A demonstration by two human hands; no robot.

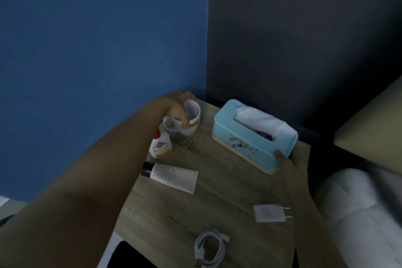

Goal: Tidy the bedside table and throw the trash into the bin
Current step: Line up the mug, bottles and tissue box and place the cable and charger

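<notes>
On the wooden bedside table (217, 198), my left hand (177, 106) grips the rim of a white mug (192, 118) at the back left corner, thumb over its near side. A clear glass (170, 126) stands right beside the mug, partly behind my hand. My right hand (287, 164) holds the near right end of a light blue tissue box (250, 139), with white tissue sticking out of its slot. A small white bottle with a red cap (159, 144) and a white tube with a dark cap (171, 175) lie at the left edge.
A white charger plug (270, 213) lies near the table's right edge and a coiled white cable (210, 248) near the front. Blue and dark walls meet behind the table. A bed with white bedding (359, 213) is on the right. No bin is in view.
</notes>
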